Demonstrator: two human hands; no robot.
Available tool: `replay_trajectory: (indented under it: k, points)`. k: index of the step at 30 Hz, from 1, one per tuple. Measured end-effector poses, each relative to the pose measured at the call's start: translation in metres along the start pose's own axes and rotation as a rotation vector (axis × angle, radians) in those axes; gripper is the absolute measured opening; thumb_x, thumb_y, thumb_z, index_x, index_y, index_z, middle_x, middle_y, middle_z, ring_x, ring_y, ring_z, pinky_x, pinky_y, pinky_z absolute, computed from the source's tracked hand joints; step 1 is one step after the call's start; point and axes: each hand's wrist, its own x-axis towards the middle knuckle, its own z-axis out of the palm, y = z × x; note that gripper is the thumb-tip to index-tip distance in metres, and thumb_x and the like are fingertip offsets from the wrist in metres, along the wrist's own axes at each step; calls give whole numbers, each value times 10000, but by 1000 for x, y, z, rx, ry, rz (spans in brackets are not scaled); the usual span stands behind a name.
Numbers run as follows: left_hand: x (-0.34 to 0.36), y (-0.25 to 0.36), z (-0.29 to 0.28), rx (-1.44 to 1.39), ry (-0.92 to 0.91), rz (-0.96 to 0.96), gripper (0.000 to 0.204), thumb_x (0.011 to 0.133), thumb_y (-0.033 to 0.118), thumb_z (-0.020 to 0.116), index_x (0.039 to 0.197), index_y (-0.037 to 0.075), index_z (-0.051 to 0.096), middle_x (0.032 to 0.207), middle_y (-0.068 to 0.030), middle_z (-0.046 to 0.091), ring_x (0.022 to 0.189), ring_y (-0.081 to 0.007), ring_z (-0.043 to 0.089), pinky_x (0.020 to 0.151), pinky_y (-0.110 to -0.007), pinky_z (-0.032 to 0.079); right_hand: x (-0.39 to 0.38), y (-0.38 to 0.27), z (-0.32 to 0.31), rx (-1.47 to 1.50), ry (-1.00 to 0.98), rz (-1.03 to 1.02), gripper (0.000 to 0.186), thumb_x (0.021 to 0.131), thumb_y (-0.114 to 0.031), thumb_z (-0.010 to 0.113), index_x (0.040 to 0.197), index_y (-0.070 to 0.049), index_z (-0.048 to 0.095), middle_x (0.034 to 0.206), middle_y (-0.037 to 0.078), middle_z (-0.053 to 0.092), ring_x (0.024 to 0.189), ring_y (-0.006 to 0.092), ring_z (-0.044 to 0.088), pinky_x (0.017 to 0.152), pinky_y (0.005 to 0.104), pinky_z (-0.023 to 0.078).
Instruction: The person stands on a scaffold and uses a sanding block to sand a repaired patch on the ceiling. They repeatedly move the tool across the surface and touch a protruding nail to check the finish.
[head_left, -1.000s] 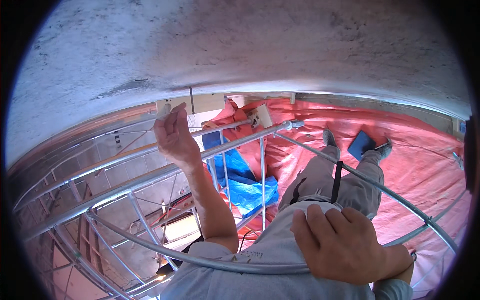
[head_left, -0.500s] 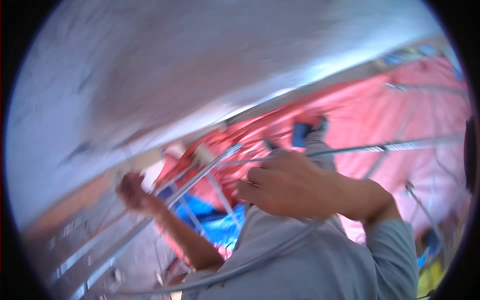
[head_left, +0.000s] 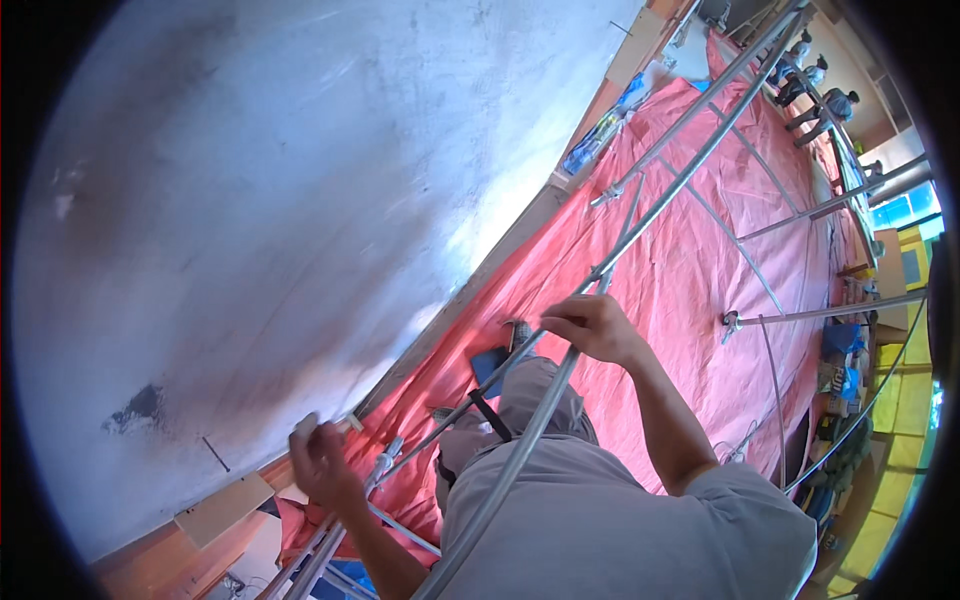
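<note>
My right hand [head_left: 592, 326] is closed around a metal scaffold pole [head_left: 540, 420], right beside the joint where two poles cross. That pole runs down past my grey shirt. My left hand [head_left: 325, 462] is raised near the wall, its fingers apart and loosely bent, with nothing seen in it. A pole end with a clamp [head_left: 387, 458] is close to my left wrist. Between the poles, a black strap [head_left: 490, 415] hangs in front of my legs. Under me, a blue flat thing [head_left: 488, 368] shows beside my shoe.
A stained pale wall [head_left: 300, 220] fills the left. Red sheeting [head_left: 680, 330] spreads far below, crossed by more poles. Several people [head_left: 815, 90] are at the far upper right. Yellow panels [head_left: 890, 470] line the right edge, and a board [head_left: 225, 508] sticks out at lower left.
My view has turned, bringing more of the sheeting and poles into sight. The right hand has come to the pole crossing. The left hand remains raised near the wall.
</note>
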Motion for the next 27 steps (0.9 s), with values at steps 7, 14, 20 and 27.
replay_trajectory:
  k: [7, 14, 20, 27]
  points:
    - [-11, 30, 45, 141, -402, 116, 125, 976, 16, 739, 1100, 11, 744, 1006, -89, 747, 851, -162, 709, 769, -306, 580, -9, 18, 32, 151, 345, -87, 151, 938, -135, 755, 1006, -22, 828, 858, 111, 792, 773, 234, 744, 685, 355, 550]
    - [-106, 49, 91, 380, -579, 130, 158, 961, 78, 750, 1113, 36, 755, 940, -154, 760, 854, -244, 759, 771, -379, 593, -8, 46, 20, 14, 159, -254, 203, 999, -205, 704, 1026, -28, 799, 897, 183, 761, 785, 330, 733, 730, 424, 574]
    - [-209, 71, 222, 448, -1053, 117, 211, 990, 191, 742, 1181, 100, 759, 1033, -150, 772, 916, -370, 748, 811, -459, 594, -62, 78, -46, 247, 177, -497, 251, 971, -99, 775, 1210, -24, 761, 1251, 180, 738, 1141, 349, 739, 949, 434, 602]
    - [-191, 190, 348, 260, -592, 562, 209, 994, 238, 756, 1101, 60, 739, 1059, -180, 721, 972, -389, 707, 814, -487, 572, -145, 203, -169, 468, 21, 101, 233, 1030, -124, 721, 1223, -2, 766, 1034, 134, 795, 756, 177, 772, 676, 315, 612]
